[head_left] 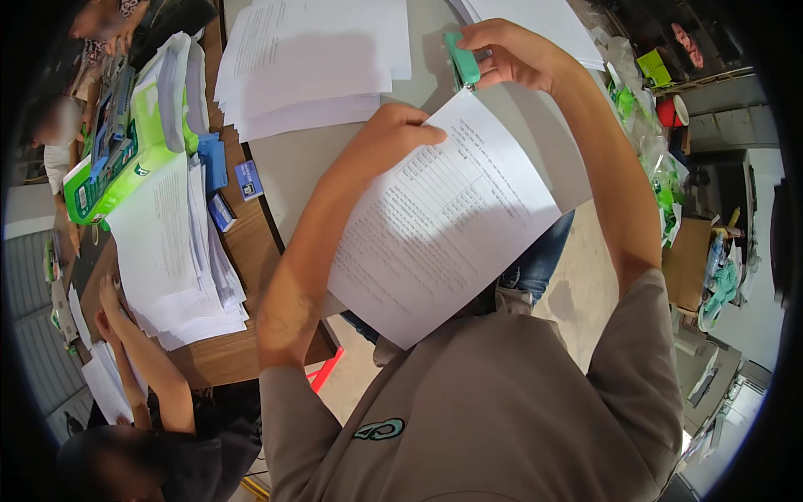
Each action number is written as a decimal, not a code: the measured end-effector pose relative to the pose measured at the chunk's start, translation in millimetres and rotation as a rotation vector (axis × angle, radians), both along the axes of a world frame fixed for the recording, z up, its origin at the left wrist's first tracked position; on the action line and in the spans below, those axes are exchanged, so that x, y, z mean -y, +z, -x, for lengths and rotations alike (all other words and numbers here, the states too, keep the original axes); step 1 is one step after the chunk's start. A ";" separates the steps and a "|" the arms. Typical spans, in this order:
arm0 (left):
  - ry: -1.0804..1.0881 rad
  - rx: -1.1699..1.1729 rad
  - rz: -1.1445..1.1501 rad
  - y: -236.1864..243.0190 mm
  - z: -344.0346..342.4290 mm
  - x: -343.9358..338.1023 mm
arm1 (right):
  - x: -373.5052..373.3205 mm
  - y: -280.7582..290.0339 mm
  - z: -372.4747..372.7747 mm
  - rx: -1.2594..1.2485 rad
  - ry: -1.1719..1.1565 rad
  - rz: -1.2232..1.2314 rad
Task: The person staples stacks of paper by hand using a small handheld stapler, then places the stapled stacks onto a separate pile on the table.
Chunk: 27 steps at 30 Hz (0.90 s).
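Observation:
My left hand [400,144] pinches the upper left edge of a printed sheaf of paper [452,217], thumb on top. The sheaf slants from the table's edge down over my lap; how many sheets it has I cannot tell. My right hand [514,57] is closed around a green stapler [461,60], held above the sheaf's top corner. The stapler's metal nose meets that corner; whether a staple is in it I cannot make out.
Stacks of printed paper [314,67] lie on the grey table [293,167]. On the wooden table at left are more papers [159,259], a green-and-white package [109,176] and small blue boxes [248,180]. A co-worker [167,443] sits at lower left. Plastic bags [661,159] line the right.

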<state>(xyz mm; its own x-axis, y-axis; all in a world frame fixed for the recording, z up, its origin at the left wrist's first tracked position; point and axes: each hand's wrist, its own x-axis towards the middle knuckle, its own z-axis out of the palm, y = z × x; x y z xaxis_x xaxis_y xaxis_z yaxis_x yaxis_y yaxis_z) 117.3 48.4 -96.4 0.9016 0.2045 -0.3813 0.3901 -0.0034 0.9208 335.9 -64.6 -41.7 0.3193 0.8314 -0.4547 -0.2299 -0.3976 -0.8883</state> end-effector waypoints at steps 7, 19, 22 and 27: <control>-0.008 -0.025 0.021 6.1 -0.9 -0.4 | 4.4 0.6 4.8 0.047 -0.031 0.005; 0.034 0.004 0.044 -0.2 -1.7 -0.4 | 2.6 -7.9 -0.8 -0.059 -0.042 0.013; 0.024 -0.007 0.045 2.2 -1.8 -0.6 | 3.4 -6.3 1.8 -0.029 -0.085 0.037; 0.037 0.014 0.036 0.0 -1.5 -0.1 | 5.4 -8.3 0.5 -0.040 -0.062 0.037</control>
<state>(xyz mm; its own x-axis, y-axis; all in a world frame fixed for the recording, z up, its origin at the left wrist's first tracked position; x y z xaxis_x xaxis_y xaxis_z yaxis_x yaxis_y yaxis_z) 118.7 48.5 -96.5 0.8990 0.2240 -0.3763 0.3765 0.0438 0.9254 335.4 -70.0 -50.0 0.3507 0.7932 -0.4979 -0.2903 -0.4134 -0.8631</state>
